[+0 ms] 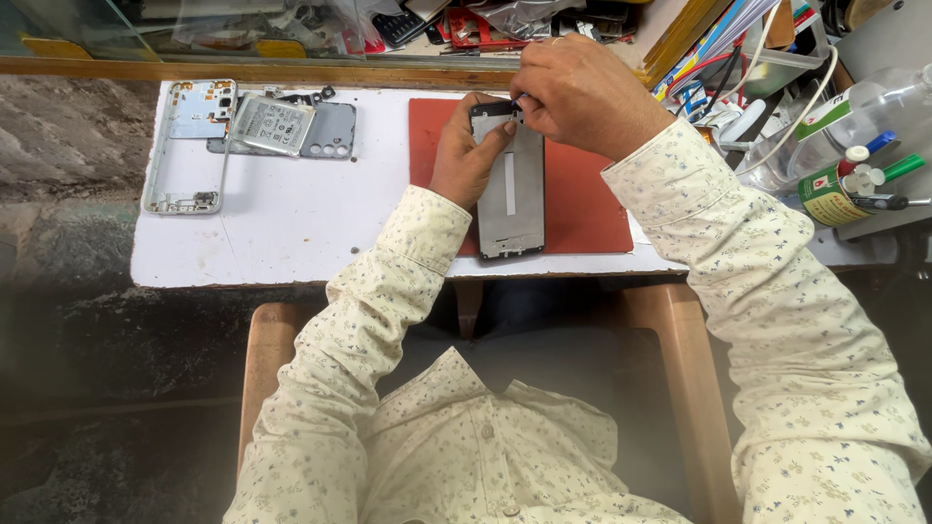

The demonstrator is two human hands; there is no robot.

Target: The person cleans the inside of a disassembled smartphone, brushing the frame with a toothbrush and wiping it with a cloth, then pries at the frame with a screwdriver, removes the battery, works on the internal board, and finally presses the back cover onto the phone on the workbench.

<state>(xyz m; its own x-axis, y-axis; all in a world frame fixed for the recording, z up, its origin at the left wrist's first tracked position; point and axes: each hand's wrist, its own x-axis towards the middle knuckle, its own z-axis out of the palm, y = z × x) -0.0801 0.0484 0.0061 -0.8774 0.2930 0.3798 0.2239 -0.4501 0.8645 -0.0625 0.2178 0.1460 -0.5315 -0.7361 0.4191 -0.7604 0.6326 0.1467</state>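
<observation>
Two hands meet over a phone screen panel (512,189) lying face down on a red mat (582,204) at the upper centre of the frame. The left hand (469,155) presses the panel's left edge, fingers curled against it. The right hand (582,92) pinches at the panel's top edge. On the white surface (291,233), upper left, lie a phone frame (184,146) and a battery (274,124).

phone frame (186,146), battery (273,124), clear bottle (854,121)
</observation>
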